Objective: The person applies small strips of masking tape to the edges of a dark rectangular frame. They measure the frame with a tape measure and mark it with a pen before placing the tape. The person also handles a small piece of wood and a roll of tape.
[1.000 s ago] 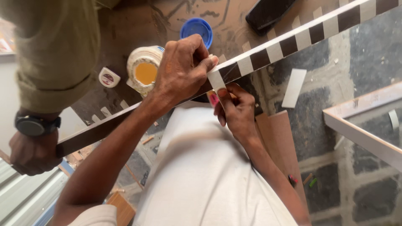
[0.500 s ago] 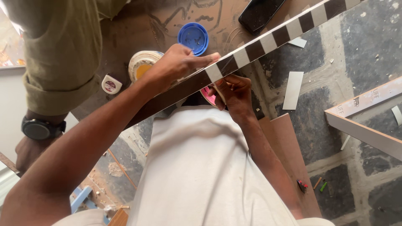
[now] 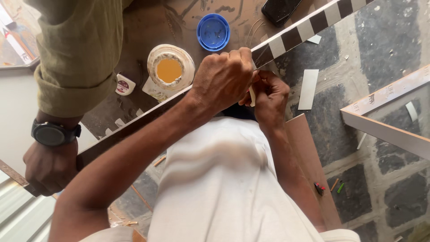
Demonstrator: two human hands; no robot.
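Note:
A long dark wooden strip (image 3: 134, 125) with white patches along its far part runs diagonally from lower left to upper right. My left hand (image 3: 224, 78) is closed over it near the middle. Just to the right, my right hand (image 3: 271, 96) pinches a small cream strip piece (image 3: 252, 95) against the dark strip's edge. Another person in an olive sleeve, wearing a black watch (image 3: 54, 133), grips the strip's lower left end with one hand (image 3: 49, 166). My white shirt fills the lower middle and hides what lies below it.
An open tub of yellow-orange glue (image 3: 169, 69), its blue lid (image 3: 213, 32), a small white container (image 3: 123, 84) and a black phone (image 3: 280, 9) lie on the brown work surface. A white strip (image 3: 308, 88), a white-edged board (image 3: 385, 112) and a brown board (image 3: 309, 152) lie on the stone floor.
My left hand has slid a little right along the strip and closed over it. My right hand now pinches a cream piece just beside it. The view has dipped slightly.

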